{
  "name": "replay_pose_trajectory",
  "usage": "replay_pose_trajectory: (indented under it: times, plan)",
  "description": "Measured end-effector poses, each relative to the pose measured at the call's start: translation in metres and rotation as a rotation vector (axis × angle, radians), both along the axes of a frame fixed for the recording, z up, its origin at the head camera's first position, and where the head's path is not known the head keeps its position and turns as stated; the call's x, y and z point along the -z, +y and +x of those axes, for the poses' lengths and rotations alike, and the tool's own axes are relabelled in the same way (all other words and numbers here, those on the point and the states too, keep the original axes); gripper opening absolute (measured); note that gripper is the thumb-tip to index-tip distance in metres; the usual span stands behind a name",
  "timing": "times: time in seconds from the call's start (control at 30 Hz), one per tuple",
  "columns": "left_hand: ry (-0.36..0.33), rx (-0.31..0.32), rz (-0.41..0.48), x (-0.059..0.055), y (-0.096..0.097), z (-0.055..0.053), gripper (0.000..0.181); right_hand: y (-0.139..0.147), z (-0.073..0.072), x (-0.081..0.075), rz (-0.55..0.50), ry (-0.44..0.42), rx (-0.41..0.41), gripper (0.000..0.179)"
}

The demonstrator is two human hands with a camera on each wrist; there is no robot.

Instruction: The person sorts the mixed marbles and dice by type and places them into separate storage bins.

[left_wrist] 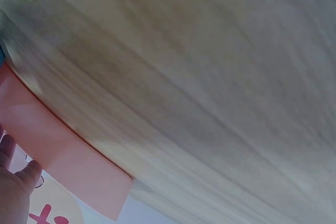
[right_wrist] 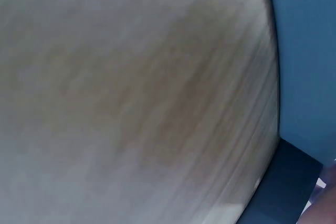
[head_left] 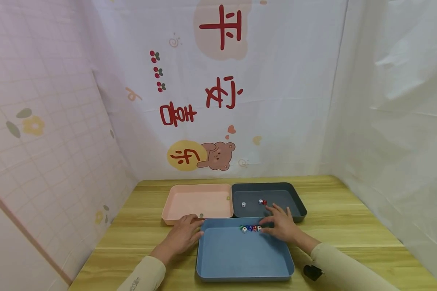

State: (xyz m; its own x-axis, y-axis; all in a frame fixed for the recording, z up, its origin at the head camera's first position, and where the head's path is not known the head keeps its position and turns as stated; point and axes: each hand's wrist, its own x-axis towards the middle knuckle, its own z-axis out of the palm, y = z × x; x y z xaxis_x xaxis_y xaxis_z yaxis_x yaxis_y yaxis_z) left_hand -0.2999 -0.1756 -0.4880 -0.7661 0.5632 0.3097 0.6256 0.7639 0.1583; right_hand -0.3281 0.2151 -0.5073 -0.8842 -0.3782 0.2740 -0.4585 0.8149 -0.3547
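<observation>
A blue tray [head_left: 245, 254] lies nearest, with several dice [head_left: 254, 228] in white, red, blue and green lined up along its back wall. My right hand [head_left: 282, 226] is over that tray's back right corner, fingers spread. Its thumb and forefinger tips are right at a white die [head_left: 259, 228] at the row's right end. At the tray's back left corner, my left hand [head_left: 182, 234] rests with fingertips at the rim and loosely bent fingers. In the left wrist view, two fingers show beside the pink tray's wall [left_wrist: 68, 150].
Behind stand a pink tray [head_left: 196, 198] with two small greenish pieces, and a dark grey tray [head_left: 276, 196] with two white dice and a red die [head_left: 264, 202]. All three trays sit close together on a wood-grain table [head_left: 349, 234]. Printed cloth hangs behind and at both sides.
</observation>
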Motion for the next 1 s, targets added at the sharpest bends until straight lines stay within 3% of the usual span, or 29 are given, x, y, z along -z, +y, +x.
replay_pose_trajectory:
  times: [0.4, 1.0]
  plan:
    - [-0.01, 0.0, 0.011, -0.001, 0.003, 0.0, 0.042, -0.004, -0.002, 0.002, 0.068, 0.001, -0.011, 0.016]
    - [-0.014, -0.013, 0.016, -0.001, 0.001, 0.001, 0.04, -0.006, -0.002, -0.008, -0.001, -0.036, -0.024, 0.012]
